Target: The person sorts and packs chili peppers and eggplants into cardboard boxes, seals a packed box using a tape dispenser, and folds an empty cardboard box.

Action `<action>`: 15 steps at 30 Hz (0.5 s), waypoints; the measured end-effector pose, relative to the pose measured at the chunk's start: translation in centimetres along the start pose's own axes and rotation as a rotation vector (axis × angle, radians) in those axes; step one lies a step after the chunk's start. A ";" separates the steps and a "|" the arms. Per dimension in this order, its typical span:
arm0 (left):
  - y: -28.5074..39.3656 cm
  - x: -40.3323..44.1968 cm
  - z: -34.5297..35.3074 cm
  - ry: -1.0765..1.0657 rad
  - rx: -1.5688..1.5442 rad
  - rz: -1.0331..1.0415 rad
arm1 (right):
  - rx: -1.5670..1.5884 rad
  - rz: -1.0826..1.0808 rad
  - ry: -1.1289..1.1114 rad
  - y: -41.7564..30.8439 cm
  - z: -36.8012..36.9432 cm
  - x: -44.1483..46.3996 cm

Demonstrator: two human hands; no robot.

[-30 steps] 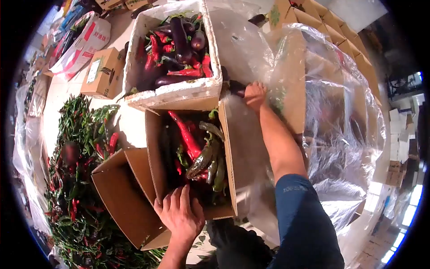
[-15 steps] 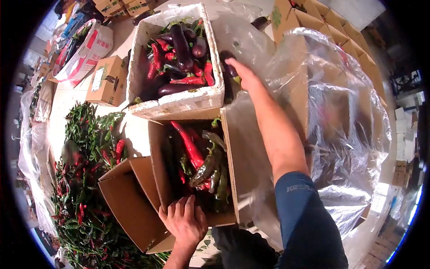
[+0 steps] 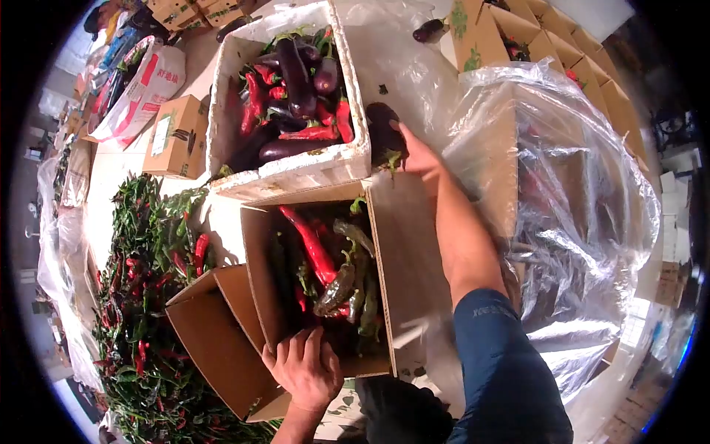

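Observation:
My left hand (image 3: 309, 368) is closed over the near edge of an open cardboard box (image 3: 379, 277). Inside the box lie a long red pepper (image 3: 310, 246) and several dark green peppers (image 3: 338, 290). Beyond it, my right hand (image 3: 416, 152) grips a dark eggplant (image 3: 383, 127) by its side, just right of a white foam box (image 3: 288, 169); the fingertips are partly hidden. The foam box holds eggplants (image 3: 297, 80) and red peppers (image 3: 343, 120).
A heap of green and red peppers (image 3: 148, 325) covers the left side. A small closed carton (image 3: 176, 137) and a white-pink bag (image 3: 159, 78) stand at the upper left. Clear plastic (image 3: 577, 244) drapes over cartons at the right. Another eggplant (image 3: 428, 30) lies at the back.
My right hand has shifted along the foam box's right side, and the eggplant at it now shows more fully. My left hand stays on the carton edge.

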State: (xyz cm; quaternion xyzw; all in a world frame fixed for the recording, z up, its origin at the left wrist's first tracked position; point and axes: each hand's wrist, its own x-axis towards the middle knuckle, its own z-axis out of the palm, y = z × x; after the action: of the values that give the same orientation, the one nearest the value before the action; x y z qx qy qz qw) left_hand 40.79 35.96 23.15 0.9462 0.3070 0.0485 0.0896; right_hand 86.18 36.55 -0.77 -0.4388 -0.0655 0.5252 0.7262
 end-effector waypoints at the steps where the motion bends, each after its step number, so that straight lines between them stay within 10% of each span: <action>1: 0.0 0.0 0.1 0.001 0.005 -0.001 | 0.173 0.122 -0.044 -0.2 -0.5 0.3; 3: -0.1 0.1 0.2 0.004 0.007 -0.001 | 0.406 0.197 -0.044 0.2 -0.7 0.7; 5: -0.1 0.1 0.1 0.010 0.003 -0.004 | -0.443 -0.376 0.057 0.9 -1.8 -0.2; 7: -0.1 0.0 -0.1 -0.011 0.010 -0.013 | 0.254 0.021 0.223 -3.6 2.4 -0.8; 15: -0.2 -0.1 -0.1 0.055 -0.058 -0.003 | 0.093 -0.393 0.063 -15.5 11.5 -3.5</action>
State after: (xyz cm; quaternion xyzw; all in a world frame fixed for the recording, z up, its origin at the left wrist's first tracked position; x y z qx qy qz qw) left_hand 40.61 36.11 23.17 0.9411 0.3092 0.0832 0.1088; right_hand 89.17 39.28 18.45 -0.3997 -0.1028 0.3617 0.8360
